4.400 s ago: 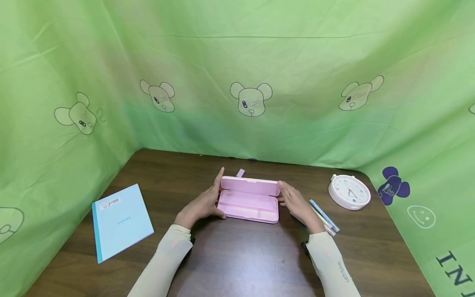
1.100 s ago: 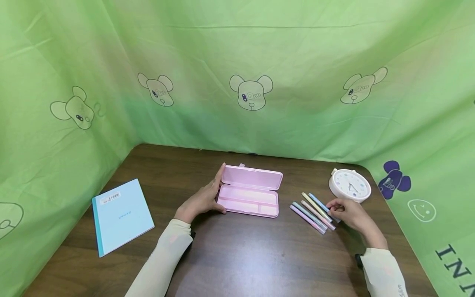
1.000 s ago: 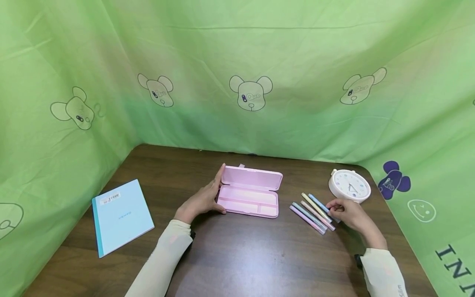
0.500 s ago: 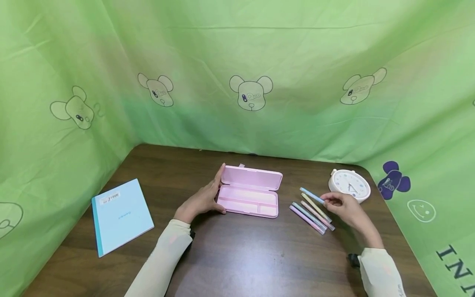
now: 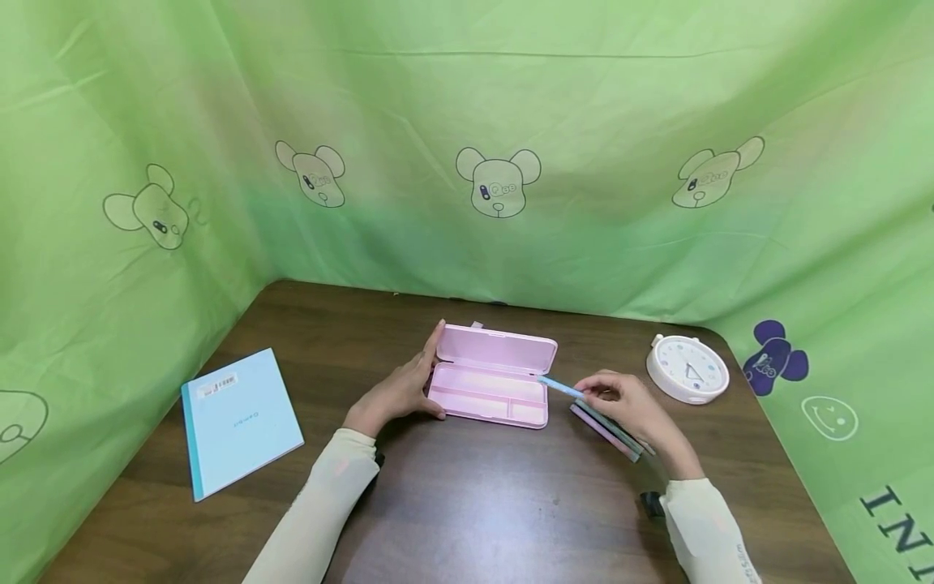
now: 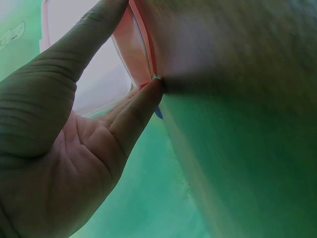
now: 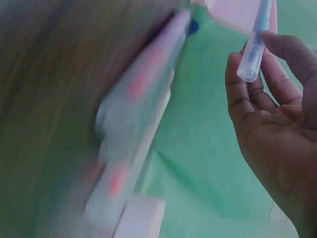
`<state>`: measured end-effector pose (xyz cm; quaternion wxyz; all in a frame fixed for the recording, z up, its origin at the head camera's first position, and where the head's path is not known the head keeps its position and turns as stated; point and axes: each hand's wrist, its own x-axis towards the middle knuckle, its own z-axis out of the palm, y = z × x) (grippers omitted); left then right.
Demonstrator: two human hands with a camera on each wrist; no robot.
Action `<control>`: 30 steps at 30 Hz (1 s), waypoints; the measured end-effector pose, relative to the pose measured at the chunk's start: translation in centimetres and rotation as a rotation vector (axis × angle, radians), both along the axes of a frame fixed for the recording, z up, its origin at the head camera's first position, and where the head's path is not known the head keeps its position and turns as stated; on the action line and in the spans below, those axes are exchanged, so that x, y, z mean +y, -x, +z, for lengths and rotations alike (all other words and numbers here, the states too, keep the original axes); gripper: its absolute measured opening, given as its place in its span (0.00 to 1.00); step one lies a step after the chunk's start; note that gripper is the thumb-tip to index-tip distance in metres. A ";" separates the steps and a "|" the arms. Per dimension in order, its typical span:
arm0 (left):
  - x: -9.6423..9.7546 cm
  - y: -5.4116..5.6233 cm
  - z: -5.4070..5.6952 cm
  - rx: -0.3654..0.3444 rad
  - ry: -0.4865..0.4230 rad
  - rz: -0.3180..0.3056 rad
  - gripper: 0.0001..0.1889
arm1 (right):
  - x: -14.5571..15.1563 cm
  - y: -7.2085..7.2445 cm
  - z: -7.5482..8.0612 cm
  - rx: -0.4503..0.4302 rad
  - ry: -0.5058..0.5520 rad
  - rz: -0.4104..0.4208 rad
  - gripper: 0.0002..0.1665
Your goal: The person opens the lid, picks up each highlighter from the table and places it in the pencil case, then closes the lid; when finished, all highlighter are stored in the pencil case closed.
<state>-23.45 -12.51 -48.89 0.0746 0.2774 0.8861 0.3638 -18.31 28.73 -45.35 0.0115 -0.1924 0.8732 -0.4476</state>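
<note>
My left hand (image 5: 397,396) braces the left end of an opened pink pencil case (image 5: 489,392), with straight fingers at the lid and the thumb at the front corner. In the left wrist view, a fingertip (image 6: 156,84) touches the case's edge. The case's compartments hold nothing. My right hand (image 5: 620,405) pinches a light blue marker (image 5: 560,386) between thumb and fingers; its far tip overlaps the case's right rim in the head view. The marker's clear end (image 7: 250,67) sticks out of the grip. Under that hand lie a purple marker (image 5: 601,430) and others, partly hidden.
A white round clock (image 5: 687,369) lies at the table's back right. To the left is a light blue notebook (image 5: 244,426). A green printed curtain (image 5: 496,268) surrounds the brown wooden table (image 5: 481,503) behind and at both sides.
The right hand let go of the case, went to the markers at the right, took the blue one and carried it left to the case. The left hand stayed at the case; its lid leans farther back.
</note>
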 end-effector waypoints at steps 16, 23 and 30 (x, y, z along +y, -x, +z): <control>-0.7 2.2 -3.3 0.053 0.001 0.008 0.85 | -7.2 2.8 -1.1 -0.040 0.016 0.078 0.06; -0.6 2.5 -4.3 0.032 0.002 0.028 0.86 | -10.3 4.3 -1.7 -0.028 0.036 0.151 0.06; -0.5 1.9 -3.8 -0.002 0.015 0.046 0.85 | -13.4 5.3 -1.7 0.014 0.021 0.201 0.07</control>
